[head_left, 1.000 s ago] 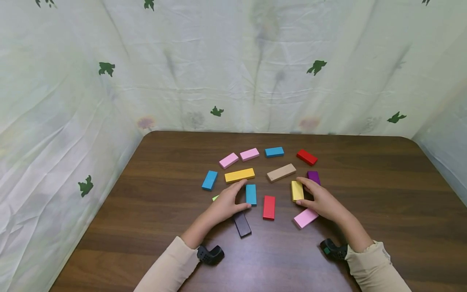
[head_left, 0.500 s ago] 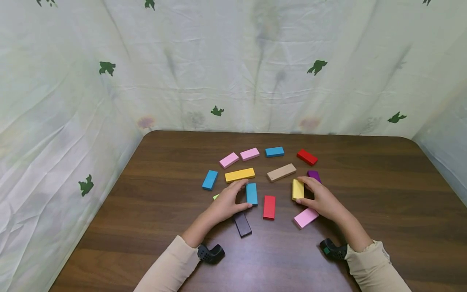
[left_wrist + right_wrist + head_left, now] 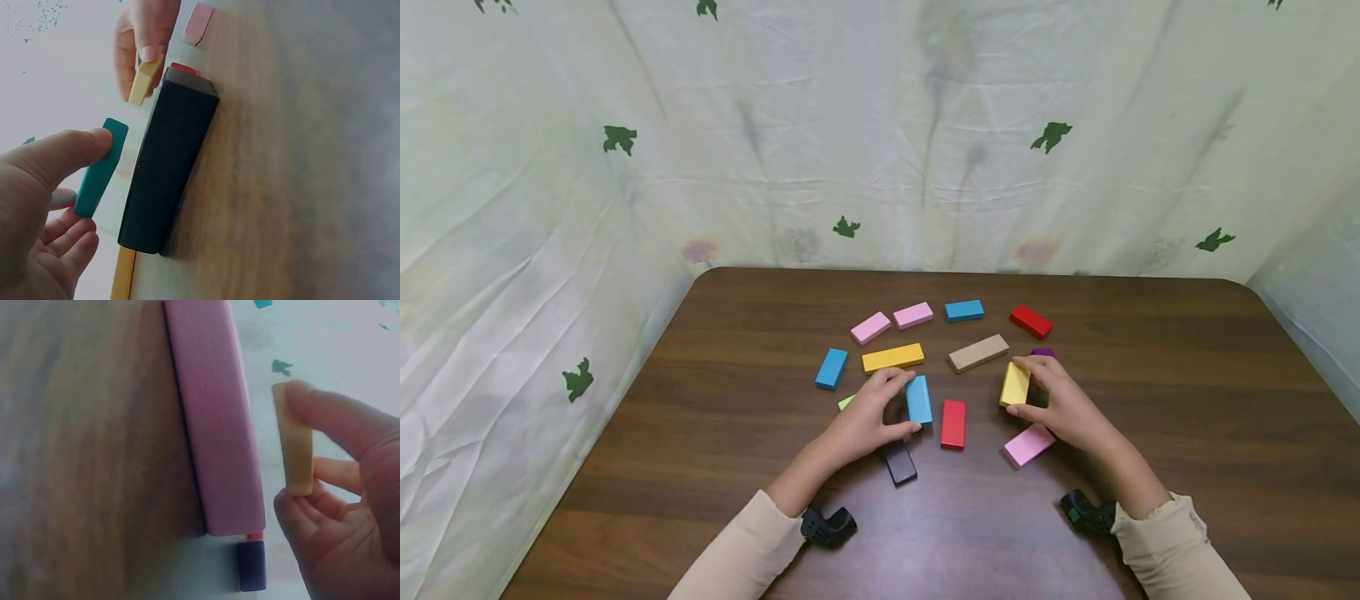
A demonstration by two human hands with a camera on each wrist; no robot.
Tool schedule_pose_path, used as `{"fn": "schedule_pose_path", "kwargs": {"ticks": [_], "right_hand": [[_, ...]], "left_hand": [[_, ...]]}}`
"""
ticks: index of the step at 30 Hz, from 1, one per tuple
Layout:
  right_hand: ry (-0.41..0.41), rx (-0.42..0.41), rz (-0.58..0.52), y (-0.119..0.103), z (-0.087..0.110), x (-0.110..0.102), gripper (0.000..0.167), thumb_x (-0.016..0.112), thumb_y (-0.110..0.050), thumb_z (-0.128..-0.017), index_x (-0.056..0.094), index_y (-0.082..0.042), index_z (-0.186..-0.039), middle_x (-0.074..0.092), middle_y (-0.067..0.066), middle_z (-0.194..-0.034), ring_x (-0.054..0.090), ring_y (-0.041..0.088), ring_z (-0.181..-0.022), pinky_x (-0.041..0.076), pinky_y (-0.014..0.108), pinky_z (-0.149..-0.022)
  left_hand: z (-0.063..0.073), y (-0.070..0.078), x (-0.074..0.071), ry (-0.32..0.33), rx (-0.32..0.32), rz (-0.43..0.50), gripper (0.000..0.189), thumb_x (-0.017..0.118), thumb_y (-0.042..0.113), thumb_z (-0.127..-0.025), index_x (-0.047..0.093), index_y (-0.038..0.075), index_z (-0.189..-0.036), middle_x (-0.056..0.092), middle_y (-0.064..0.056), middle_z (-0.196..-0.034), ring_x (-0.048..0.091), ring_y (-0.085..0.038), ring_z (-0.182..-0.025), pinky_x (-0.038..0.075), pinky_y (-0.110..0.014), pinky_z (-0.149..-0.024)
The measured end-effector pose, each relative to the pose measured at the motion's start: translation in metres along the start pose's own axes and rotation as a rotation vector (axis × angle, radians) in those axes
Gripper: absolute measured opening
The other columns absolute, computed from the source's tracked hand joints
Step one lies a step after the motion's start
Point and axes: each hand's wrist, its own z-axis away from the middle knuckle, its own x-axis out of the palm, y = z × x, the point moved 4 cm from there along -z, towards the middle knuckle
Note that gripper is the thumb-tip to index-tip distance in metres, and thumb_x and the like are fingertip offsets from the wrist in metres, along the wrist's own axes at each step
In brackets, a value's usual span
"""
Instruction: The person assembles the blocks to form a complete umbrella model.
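My left hand (image 3: 865, 418) pinches a blue block (image 3: 919, 400) by its two ends, thumb at the near end and fingers at the far end. In the left wrist view that blue block (image 3: 102, 169) looks teal and is held clear of the wood. My right hand (image 3: 1063, 407) grips a yellow block (image 3: 1014, 385) the same way; the right wrist view shows this yellow block (image 3: 295, 440) between thumb and fingertips, off the table. Between the hands lies a red block (image 3: 953, 425). A dark block (image 3: 900, 463) lies under the left thumb side, and a pink block (image 3: 1029, 445) below the right hand.
On the brown table (image 3: 700, 433) lie a longer yellow block (image 3: 892, 358), a tan block (image 3: 978, 353), a blue block (image 3: 831, 368), two pink blocks, another blue block (image 3: 964, 311) and a red block (image 3: 1031, 321). Purple (image 3: 1042, 352) and green (image 3: 846, 402) blocks are partly hidden by the hands.
Both held blocks have risen slightly and tilted. The yellow block has shifted a little to the right and away with my right hand; the blue one has moved slightly right. Other blocks stay put.
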Motion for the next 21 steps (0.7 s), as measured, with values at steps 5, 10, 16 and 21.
{"fn": "schedule_pose_path", "kwargs": {"ticks": [5, 10, 16, 21], "right_hand": [[0.003, -0.012, 0.018, -0.008, 0.004, -0.001, 0.07, 0.076, -0.019, -0.073, 0.041, 0.001, -0.13, 0.037, 0.017, -0.124, 0.041, 0.034, -0.111, 0.037, 0.05, -0.09], [0.023, -0.07, 0.046, -0.016, 0.009, -0.001, 0.068, 0.077, -0.018, -0.072, 0.043, 0.002, -0.128, 0.039, 0.017, -0.122, 0.043, 0.033, -0.107, 0.04, 0.05, -0.087], [0.033, -0.121, 0.033, -0.023, 0.015, 0.001, 0.069, 0.078, -0.016, -0.07, 0.045, 0.002, -0.127, 0.041, 0.015, -0.12, 0.045, 0.031, -0.105, 0.042, 0.048, -0.085], [0.011, -0.131, -0.003, -0.027, 0.019, 0.004, 0.069, 0.078, -0.016, -0.07, 0.044, 0.001, -0.128, 0.04, 0.014, -0.121, 0.046, 0.031, -0.104, 0.048, 0.041, -0.077]], "left_hand": [[0.008, 0.006, -0.003, 0.007, 0.012, 0.013, 0.066, 0.073, 0.027, -0.076, 0.044, 0.003, -0.13, 0.042, -0.007, -0.122, 0.04, -0.017, -0.11, 0.04, -0.031, -0.091], [0.017, 0.014, -0.004, 0.006, 0.049, 0.022, 0.066, 0.073, 0.027, -0.076, 0.045, 0.003, -0.13, 0.042, -0.007, -0.122, 0.04, -0.016, -0.109, 0.04, -0.031, -0.09], [0.028, 0.025, -0.002, -0.007, 0.077, 0.042, 0.064, 0.073, 0.027, -0.076, 0.045, 0.004, -0.129, 0.042, -0.005, -0.121, 0.04, -0.014, -0.108, 0.04, -0.028, -0.089], [0.036, 0.033, 0.001, -0.037, 0.079, 0.082, 0.064, 0.073, 0.026, -0.076, 0.045, 0.004, -0.128, 0.041, -0.005, -0.121, 0.04, -0.014, -0.106, 0.04, -0.027, -0.088]]}}
